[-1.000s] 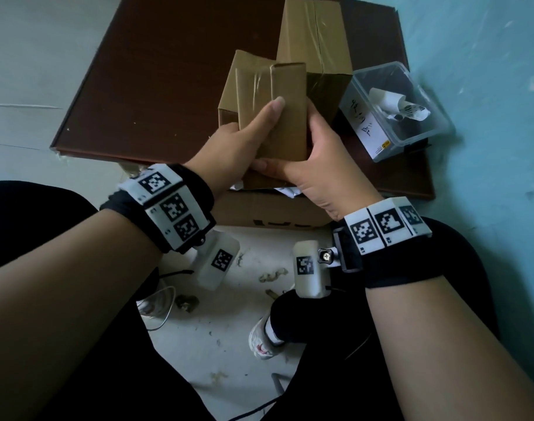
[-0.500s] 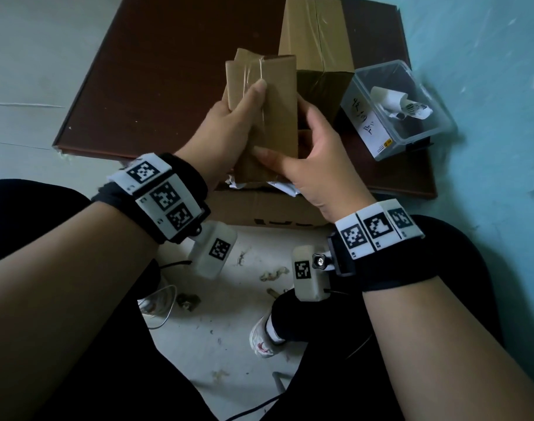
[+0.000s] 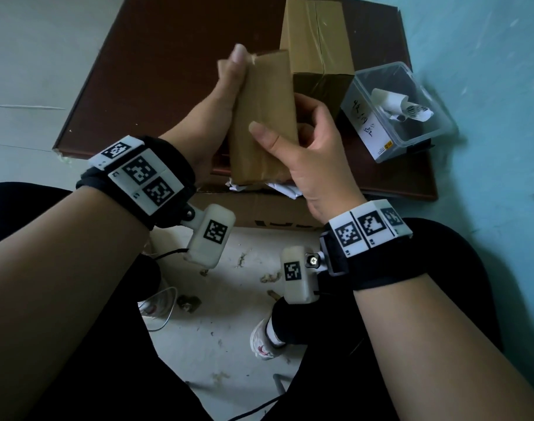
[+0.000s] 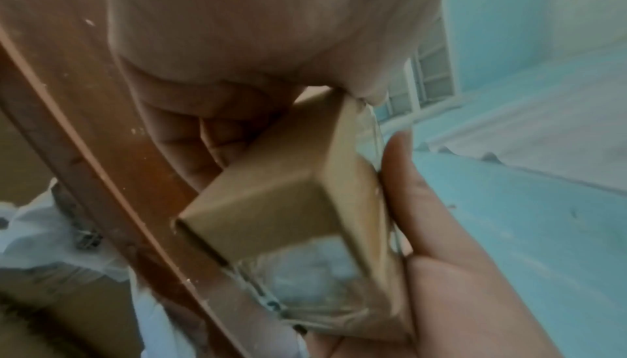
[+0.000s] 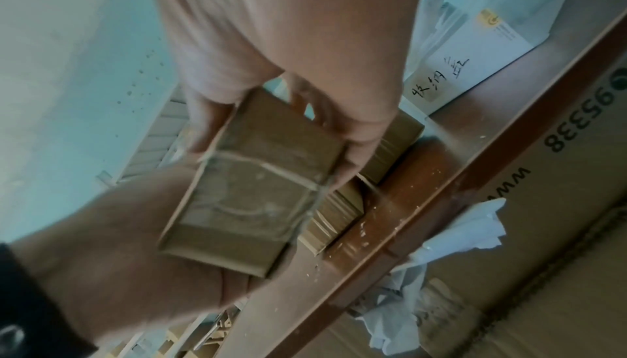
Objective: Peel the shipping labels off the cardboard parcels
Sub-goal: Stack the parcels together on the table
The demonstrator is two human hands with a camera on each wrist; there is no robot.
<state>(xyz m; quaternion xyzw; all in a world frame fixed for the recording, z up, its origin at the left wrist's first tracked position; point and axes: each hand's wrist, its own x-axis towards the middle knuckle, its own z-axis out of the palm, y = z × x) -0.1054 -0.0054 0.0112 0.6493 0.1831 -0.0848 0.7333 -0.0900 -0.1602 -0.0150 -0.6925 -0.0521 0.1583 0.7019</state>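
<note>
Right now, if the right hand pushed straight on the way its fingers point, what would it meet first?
Beyond the small brown cardboard parcel that the right hand grips, probably the taller taped cardboard box standing behind; depth is unclear.

small parcel point(image 3: 261, 117) raised + turned upright in both grips | L hand point(image 3: 220, 101) thumb now at top edge | R hand point(image 3: 308, 153) lower
</note>
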